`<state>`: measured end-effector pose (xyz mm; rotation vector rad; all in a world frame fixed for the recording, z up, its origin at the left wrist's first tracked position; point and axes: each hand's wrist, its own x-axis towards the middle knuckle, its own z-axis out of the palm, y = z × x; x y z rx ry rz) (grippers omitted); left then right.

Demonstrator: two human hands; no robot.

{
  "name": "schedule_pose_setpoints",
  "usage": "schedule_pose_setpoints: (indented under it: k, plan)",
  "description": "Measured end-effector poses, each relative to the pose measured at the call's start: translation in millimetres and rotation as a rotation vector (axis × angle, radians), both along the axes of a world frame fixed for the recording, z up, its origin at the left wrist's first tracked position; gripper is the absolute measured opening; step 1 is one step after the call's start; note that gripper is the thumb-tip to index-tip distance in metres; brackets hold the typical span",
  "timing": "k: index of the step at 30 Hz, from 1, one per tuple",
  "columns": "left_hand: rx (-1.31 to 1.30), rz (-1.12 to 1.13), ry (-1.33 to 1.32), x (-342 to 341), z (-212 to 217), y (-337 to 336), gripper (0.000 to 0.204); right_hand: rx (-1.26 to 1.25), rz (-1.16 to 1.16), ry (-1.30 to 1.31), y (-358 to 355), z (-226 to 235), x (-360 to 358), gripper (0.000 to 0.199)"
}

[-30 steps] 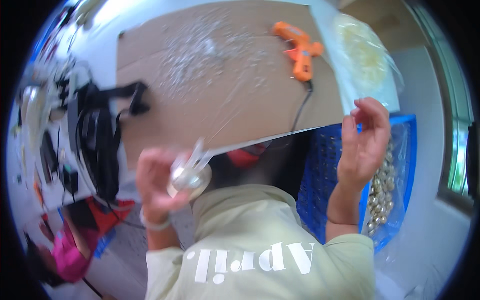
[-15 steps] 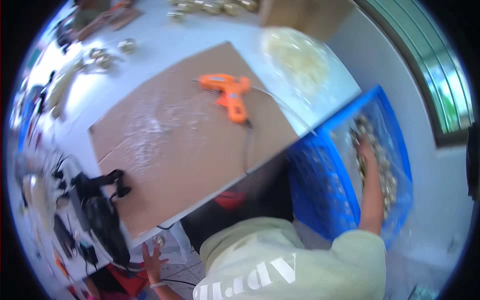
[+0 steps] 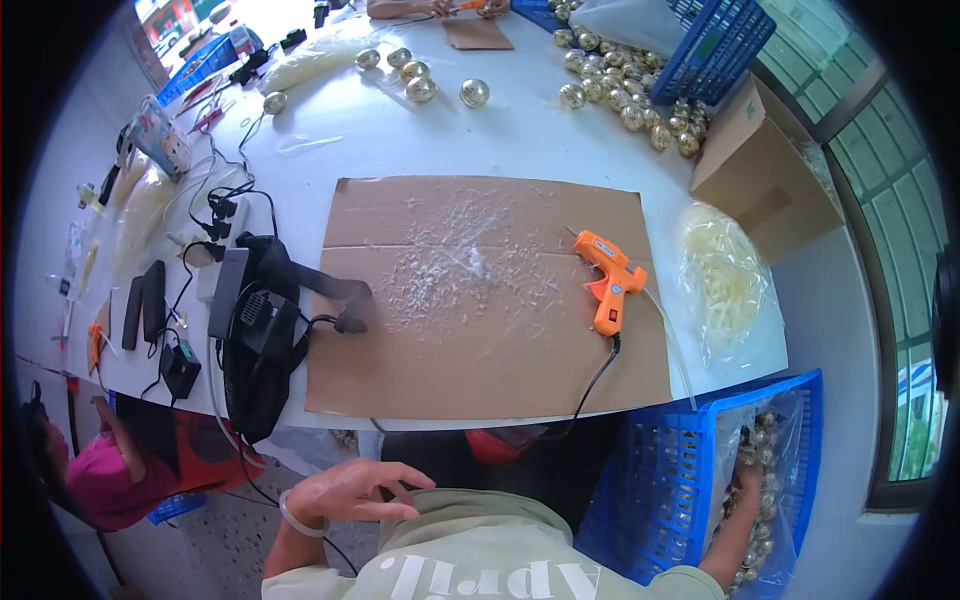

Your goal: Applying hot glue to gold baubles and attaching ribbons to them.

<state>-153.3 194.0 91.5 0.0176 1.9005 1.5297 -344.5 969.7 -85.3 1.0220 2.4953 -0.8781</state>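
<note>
My left hand (image 3: 362, 490) is above my lap, in front of the table edge. Its fingers are spread and nothing shows in them. My right hand (image 3: 745, 477) reaches into a blue plastic crate (image 3: 707, 470) at my right, lined with clear plastic and filled with shiny gold balls (image 3: 767, 505). The fingers are down among the balls and mostly hidden. Before me lies a flat cardboard sheet (image 3: 480, 370) strewn with whitish glue strands (image 3: 470, 262). An orange glue gun (image 3: 610, 280) rests on its right part, a pale glue stick (image 3: 672, 340) trailing from its back.
A clear bag of pale glue sticks (image 3: 722, 285) lies right of the cardboard. Left stand a black bag-like device (image 3: 265, 340) and tangled cables. Gold balls, another blue crate (image 3: 710, 50) and a cardboard box (image 3: 765, 165) are farther off. Another person's hands (image 3: 490, 8) work at the far edge.
The view has turned and levelled. My left hand has come from low beside the table, where a gold ball was near it, to above my lap. My right hand is still in the crate.
</note>
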Motion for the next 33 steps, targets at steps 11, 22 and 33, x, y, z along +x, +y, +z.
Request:
schedule_pose_setpoints:
  k: [11,22,33]
  plan:
    - [0.337,0.168,0.325,-60.0,-23.0,45.9,0.042,-0.033,0.257,0.963,-264.8,224.2,19.6,0.054]
    - [0.779,0.533,0.433,-93.2,-28.8,88.7,0.068,-0.343,1.41,0.952,-535.4,186.0,29.4,0.07]
    - [0.911,0.804,0.248,-78.9,-25.6,68.8,0.068,-0.74,1.259,0.916,-544.5,169.7,25.9,0.028]
